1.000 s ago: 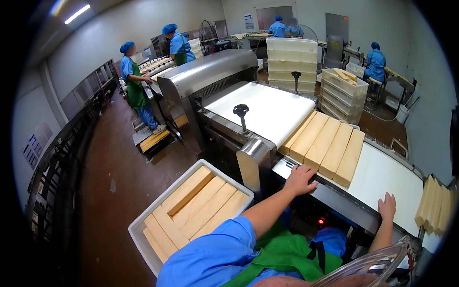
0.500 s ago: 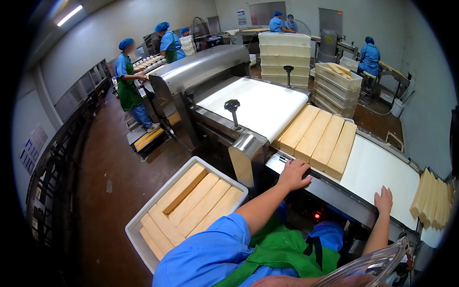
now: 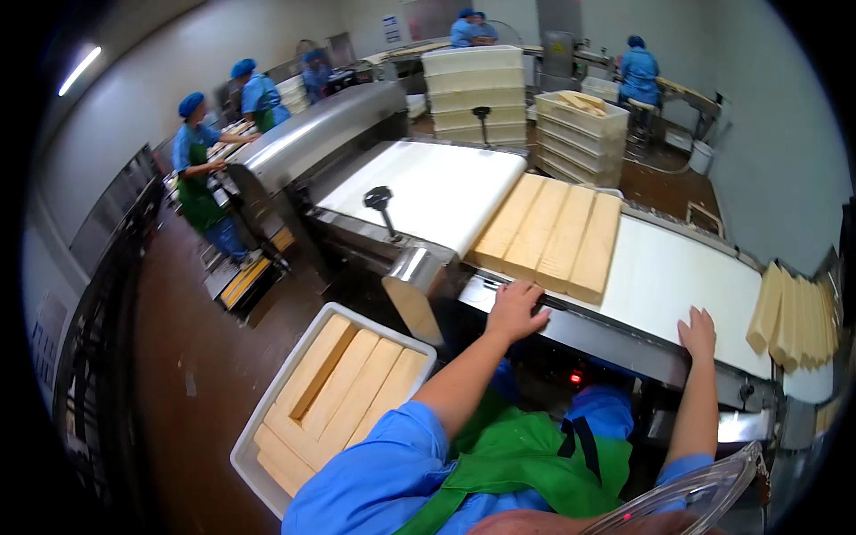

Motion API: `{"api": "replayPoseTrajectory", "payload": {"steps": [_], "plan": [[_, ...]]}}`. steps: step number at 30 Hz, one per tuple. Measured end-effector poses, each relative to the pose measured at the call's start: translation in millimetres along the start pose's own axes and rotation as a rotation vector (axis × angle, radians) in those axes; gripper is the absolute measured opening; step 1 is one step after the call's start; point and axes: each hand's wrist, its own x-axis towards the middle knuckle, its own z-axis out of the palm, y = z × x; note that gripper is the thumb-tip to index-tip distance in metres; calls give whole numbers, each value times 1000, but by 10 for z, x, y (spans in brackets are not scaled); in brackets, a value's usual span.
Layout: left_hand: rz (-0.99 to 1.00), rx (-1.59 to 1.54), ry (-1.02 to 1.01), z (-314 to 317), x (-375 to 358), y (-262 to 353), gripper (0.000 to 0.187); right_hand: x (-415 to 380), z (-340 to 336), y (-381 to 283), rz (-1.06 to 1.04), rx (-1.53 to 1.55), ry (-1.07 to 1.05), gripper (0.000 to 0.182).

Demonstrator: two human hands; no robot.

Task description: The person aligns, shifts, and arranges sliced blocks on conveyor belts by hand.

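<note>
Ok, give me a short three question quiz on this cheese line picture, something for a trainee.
1. True or false: the left hand rests on the metal edge of the conveyor, just in front of the row of cheese blocks.
2. How many blocks make up that row? A) two B) four C) six
3. Fill in: the white crate on the floor side holds more ____ blocks.

Key
1. True.
2. B, four side by side on the belt.
3. Cheese; the right hand lies open on the conveyor edge, holding nothing.
</note>
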Motion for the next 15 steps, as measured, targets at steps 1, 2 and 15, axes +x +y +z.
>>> {"api": "replayPoseTrajectory", "payload": {"steps": [1,2,15], "plan": [[4,-10,8,21,5,-13,47,-14,-25,-29,7,-13,0,66],[-10,-13,-11,22,13,-16,47,-22,-26,-32,-4,-9,9,66],[-23,-123,40,194,101,-162,34,-126,-57,-151,17,46,75,67]]}}
